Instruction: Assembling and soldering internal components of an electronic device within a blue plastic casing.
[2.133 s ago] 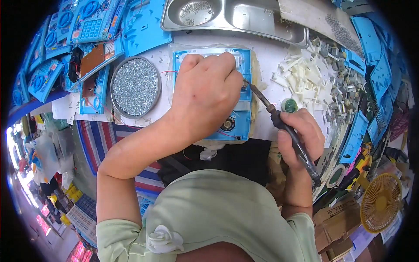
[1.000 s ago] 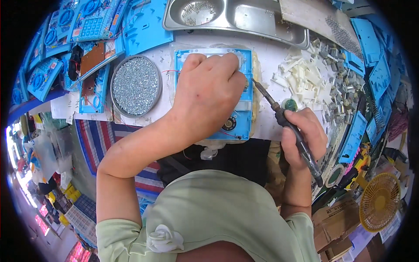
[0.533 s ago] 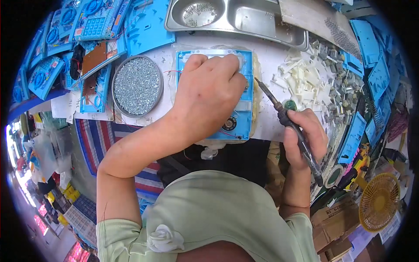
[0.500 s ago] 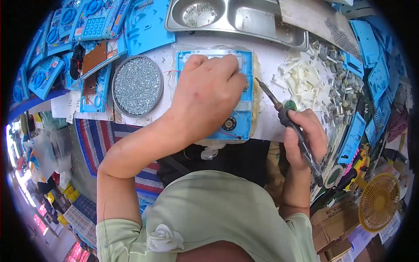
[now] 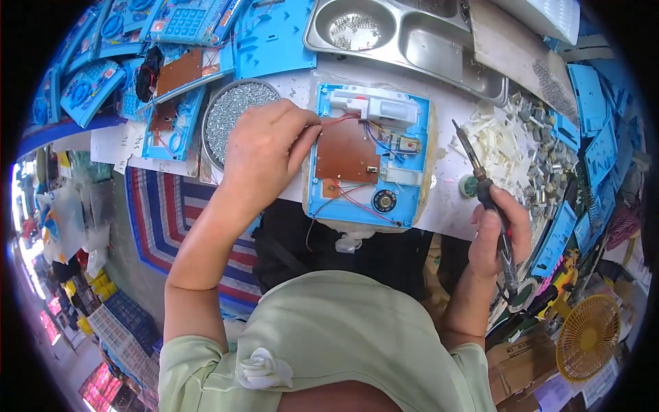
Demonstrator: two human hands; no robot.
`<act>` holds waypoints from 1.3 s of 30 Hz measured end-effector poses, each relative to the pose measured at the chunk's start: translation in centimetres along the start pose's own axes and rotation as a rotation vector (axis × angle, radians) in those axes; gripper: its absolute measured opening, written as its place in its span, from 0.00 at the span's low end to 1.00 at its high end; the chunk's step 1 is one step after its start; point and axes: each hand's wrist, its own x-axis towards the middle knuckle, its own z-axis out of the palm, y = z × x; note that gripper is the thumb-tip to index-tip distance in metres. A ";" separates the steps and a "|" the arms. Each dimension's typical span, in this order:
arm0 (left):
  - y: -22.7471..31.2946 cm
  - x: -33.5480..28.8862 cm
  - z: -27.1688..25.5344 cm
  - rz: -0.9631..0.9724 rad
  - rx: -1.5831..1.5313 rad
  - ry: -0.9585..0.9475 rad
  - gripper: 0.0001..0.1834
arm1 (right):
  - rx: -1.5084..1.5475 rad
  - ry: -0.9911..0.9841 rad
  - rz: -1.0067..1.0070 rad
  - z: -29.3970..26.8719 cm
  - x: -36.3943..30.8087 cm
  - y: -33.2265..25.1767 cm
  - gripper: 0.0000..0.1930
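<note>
My left hand point(image 5: 264, 147) is closed in a pinch at the left edge of an open blue plastic casing point(image 5: 414, 206). Between its fingertips is the end of a red wire point(image 5: 341, 119) that runs to the top of a brown circuit board point(image 5: 343, 152). The casing lies on the table with a white housing point(image 5: 384, 108), a small motor point(image 5: 409, 145) and a round black speaker point(image 5: 384, 200) inside. To the right of it, my right hand point(image 5: 504, 230) grips a soldering iron point(image 5: 487, 192), its tip pointing up and away, apart from the casing.
A round tub of small screws point(image 5: 237, 106) stands partly behind my left hand. White plastic parts point(image 5: 491, 141) and small metal motors point(image 5: 549, 161) are heaped at right. A steel tray point(image 5: 439, 51) sits at the back. Blue casings point(image 5: 185, 27) are stacked at far left.
My left hand has moved left off the casing, uncovering the board, and now pinches the red wire. My right hand with the soldering iron has shifted slightly right and nearer. The view has shifted too.
</note>
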 end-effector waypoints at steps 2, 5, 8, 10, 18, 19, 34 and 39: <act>0.4 0.0 -0.9 -0.020 0.045 -0.069 0.10 | -0.026 0.024 -0.028 0.0 -0.1 0.2 0.16; 1.7 1.3 -0.8 0.120 -0.018 0.042 0.10 | 0.018 0.055 0.016 0.3 -0.1 0.0 0.16; 1.6 2.0 1.7 0.309 -0.250 0.074 0.11 | 0.044 -0.005 -0.001 0.9 0.4 -0.8 0.16; 1.0 2.6 3.1 0.400 -0.312 0.035 0.11 | 0.048 -0.050 -0.004 0.8 0.6 -1.3 0.16; 3.3 2.6 2.5 -0.355 -0.918 -0.237 0.03 | 0.019 -0.038 0.021 0.5 0.5 -0.9 0.18; 3.6 2.5 2.5 -0.427 -0.977 -0.223 0.03 | 0.042 -0.022 0.034 0.9 0.6 -0.9 0.18; 4.2 1.9 2.8 -0.528 -1.030 -0.123 0.09 | 0.163 -0.216 0.011 10.6 7.2 -3.5 0.30; 3.9 1.9 2.4 -0.405 -0.821 -0.076 0.07 | 0.139 -0.194 0.029 11.1 6.6 -3.0 0.30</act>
